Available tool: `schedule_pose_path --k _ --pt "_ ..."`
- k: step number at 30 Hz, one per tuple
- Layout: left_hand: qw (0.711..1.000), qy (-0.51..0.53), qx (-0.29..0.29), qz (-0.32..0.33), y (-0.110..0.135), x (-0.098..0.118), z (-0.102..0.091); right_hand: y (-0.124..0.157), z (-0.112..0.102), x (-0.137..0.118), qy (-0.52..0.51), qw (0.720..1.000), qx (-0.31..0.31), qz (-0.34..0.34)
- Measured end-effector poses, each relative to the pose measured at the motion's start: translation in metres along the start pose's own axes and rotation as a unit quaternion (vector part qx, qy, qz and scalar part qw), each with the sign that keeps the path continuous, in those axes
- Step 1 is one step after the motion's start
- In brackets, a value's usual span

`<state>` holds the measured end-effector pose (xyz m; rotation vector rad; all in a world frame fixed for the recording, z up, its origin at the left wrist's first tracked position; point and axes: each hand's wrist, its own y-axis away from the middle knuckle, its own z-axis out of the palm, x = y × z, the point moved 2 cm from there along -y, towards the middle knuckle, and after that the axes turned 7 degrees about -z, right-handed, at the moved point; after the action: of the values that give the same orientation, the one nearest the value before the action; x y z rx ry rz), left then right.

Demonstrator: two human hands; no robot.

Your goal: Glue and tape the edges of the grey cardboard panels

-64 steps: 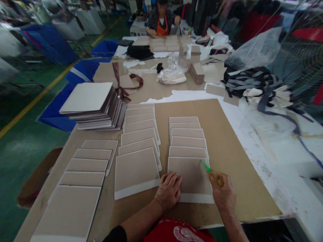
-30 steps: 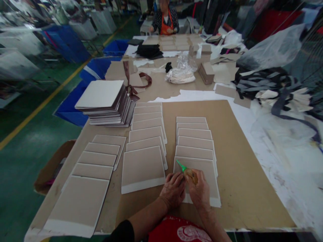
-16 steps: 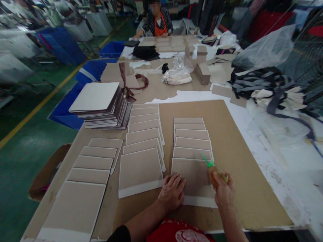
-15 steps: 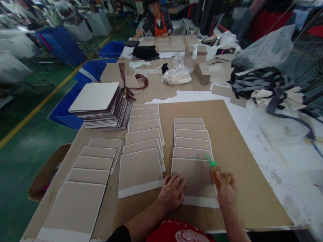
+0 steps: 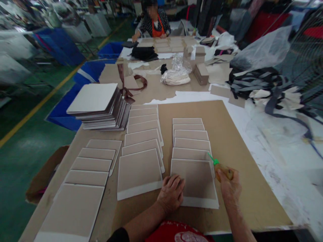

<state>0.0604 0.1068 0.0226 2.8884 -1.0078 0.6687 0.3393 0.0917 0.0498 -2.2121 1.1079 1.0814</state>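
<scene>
My left hand (image 5: 171,194) lies flat, fingers together, on the near left corner of the front grey-brown card (image 5: 195,181), whose white strip shows along its near edge. My right hand (image 5: 229,188) is closed on a small amber bottle with a green nozzle (image 5: 220,167), its tip at the card's far right corner. This card heads an overlapping row of cards (image 5: 189,134). Two more such rows lie to the left, a middle row (image 5: 141,141) and a left row (image 5: 88,174).
A tall stack of boards (image 5: 98,106) stands at the left, above blue bins (image 5: 85,72). Brown ribbon (image 5: 131,84), a plastic bag (image 5: 175,74) and dark straps (image 5: 254,82) lie farther back. Another person in an orange apron (image 5: 153,22) works at the far end.
My right hand with the bottle has swept from the card's middle, beside my left hand, out to its far right corner. My left hand has stayed on the card.
</scene>
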Motion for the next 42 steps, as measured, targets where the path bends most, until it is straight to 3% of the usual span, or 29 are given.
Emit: schedule_pose_path --k 5,12,17,25,33,42 --pt "1.000 0.000 0.006 -0.005 0.000 0.001 -0.002 -0.001 0.002 -0.012 0.050 0.998 -0.018 -0.041" --pt "1.000 -0.004 0.013 -0.004 0.001 0.000 0.001 0.009 0.016 -0.027 0.070 0.988 -0.100 -0.099" --pt "1.000 0.003 0.014 -0.004 0.002 -0.001 0.004 0.015 0.023 -0.029 0.077 0.986 -0.096 -0.114" --pt "1.000 -0.002 0.019 -0.002 0.001 0.001 0.002 0.037 0.059 -0.055 0.048 0.970 -0.149 -0.186" --pt "1.000 -0.001 0.024 -0.008 0.001 0.002 0.002 0.041 0.057 -0.058 0.040 0.970 -0.146 -0.191" --pt "1.000 0.018 0.015 -0.003 0.003 -0.002 0.008 0.064 0.089 -0.084 0.003 0.951 -0.210 -0.225"
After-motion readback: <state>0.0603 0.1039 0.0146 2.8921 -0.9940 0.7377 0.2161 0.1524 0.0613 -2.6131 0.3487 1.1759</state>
